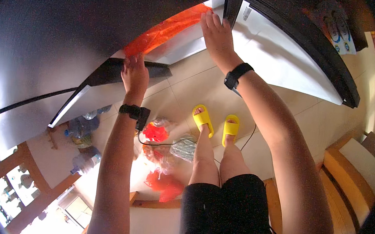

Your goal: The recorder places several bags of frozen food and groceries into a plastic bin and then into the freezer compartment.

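Note:
An orange-red plastic bag (169, 27) lies across the opening of a dark cabinet that looks like a refrigerator (65, 11). My left hand (135, 74) touches the bag's left end with the fingertips. At its right end, the fingers of my right hand (216, 37) reach onto it, slightly spread. Whether either hand grips the bag or the edge beneath it cannot be made out. A pale, partly see-through panel (178, 45) shows below the bag. To the right stands an opened door (273, 54) with a white inner face; another opened door (72, 105) is on the left.
Yellow slippers (203, 118) are on my feet on the tiled floor (162, 97). Red plastic bags (166, 185) and a clear plastic package (184, 150) lie left of my legs. Plastic bottles (85, 161) stand farther left. A wooden seat (349, 175) is at right. A black cable (157, 144) hangs from my left wrist.

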A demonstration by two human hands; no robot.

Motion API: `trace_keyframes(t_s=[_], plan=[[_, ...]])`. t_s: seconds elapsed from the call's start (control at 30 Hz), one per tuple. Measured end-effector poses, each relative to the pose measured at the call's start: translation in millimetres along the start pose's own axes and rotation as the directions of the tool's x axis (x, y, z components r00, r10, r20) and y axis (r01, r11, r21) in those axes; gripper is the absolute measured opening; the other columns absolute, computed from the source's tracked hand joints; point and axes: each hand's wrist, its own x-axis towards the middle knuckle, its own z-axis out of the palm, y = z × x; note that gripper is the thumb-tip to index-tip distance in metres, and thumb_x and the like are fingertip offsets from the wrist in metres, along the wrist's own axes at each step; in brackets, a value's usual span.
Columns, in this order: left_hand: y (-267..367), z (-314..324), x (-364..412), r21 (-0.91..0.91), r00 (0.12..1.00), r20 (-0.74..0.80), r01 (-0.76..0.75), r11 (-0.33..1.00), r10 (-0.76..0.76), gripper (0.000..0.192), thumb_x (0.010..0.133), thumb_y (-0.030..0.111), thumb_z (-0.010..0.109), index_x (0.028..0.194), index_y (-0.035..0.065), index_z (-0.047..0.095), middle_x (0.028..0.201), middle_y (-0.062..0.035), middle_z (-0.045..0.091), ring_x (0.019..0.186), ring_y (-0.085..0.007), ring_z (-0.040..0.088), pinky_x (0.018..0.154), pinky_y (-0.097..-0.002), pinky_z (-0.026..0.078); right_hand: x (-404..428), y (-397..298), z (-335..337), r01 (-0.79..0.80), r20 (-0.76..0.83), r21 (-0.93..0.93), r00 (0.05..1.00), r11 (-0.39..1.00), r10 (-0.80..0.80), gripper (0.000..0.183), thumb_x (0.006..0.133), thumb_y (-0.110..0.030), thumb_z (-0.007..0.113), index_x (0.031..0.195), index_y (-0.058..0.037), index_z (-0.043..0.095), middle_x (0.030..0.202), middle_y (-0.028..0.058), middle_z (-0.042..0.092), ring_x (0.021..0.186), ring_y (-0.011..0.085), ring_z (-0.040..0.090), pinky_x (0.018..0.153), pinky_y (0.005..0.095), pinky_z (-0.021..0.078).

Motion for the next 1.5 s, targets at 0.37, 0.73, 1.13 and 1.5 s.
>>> trace_keyframes(t_s=[0.37, 0.73, 1.13, 1.5], plan=[[-53, -39, -229, -0.475, 0.824, 0.562, 0.396, 0.786, -0.076, 0.01, 0.081, 0.011, 0.056, 0.083, 0.0018, 0.054, 0.076, -0.0165, 0.058, 0.072, -0.0353, 0.058, 0.062, -0.0439, 0.047, -256, 97, -91, -0.2, 0.477, 0.578, 0.869, 0.791, -0.129, 0.014, 0.074, -0.005, 0.062, 0.087, -0.0082, 0.058, 0.073, 0.0088, 0.06, 0.073, 0.0273, 0.058, 0.078, 0.042, 0.044], [-86, -192, -505, -0.475, 0.574, 0.567, 0.814, 0.334, -0.591, 0.01, 0.079, 0.012, 0.06, 0.085, 0.0036, 0.059, 0.075, -0.0073, 0.062, 0.068, -0.0161, 0.059, 0.06, -0.0282, 0.047, -418, 203, -273, -0.578, 0.701, 0.31, 0.675, 0.755, 0.229, 0.016, 0.083, -0.015, 0.055, 0.086, -0.0012, 0.063, 0.082, 0.0177, 0.063, 0.078, 0.0316, 0.061, 0.071, 0.0403, 0.0479], [-61, -391, -702, -0.653, -0.177, 0.42, 0.623, -0.432, -0.89, 0.012, 0.087, 0.004, 0.045, 0.09, 0.001, 0.056, 0.077, -0.0107, 0.061, 0.057, -0.0138, 0.056, 0.043, -0.0227, 0.04, -383, 239, -355, -0.56, 0.374, 0.313, 0.815, 0.767, 0.443, 0.006, 0.083, -0.006, 0.057, 0.079, -0.001, 0.059, 0.077, 0.0115, 0.062, 0.068, 0.0219, 0.059, 0.062, 0.03, 0.0477], [-23, -412, -823, -0.85, -0.307, 0.262, 0.375, -0.37, -0.915, 0.013, 0.086, 0.013, 0.052, 0.097, 0.0075, 0.058, 0.08, -0.0055, 0.063, 0.068, -0.0162, 0.061, 0.059, -0.0261, 0.05, -319, 182, -463, -0.411, 0.158, 0.457, 0.91, 0.789, 0.383, 0.004, 0.082, -0.003, 0.058, 0.078, -0.0022, 0.058, 0.068, 0.0066, 0.056, 0.061, 0.0188, 0.051, 0.057, 0.0272, 0.0425]])
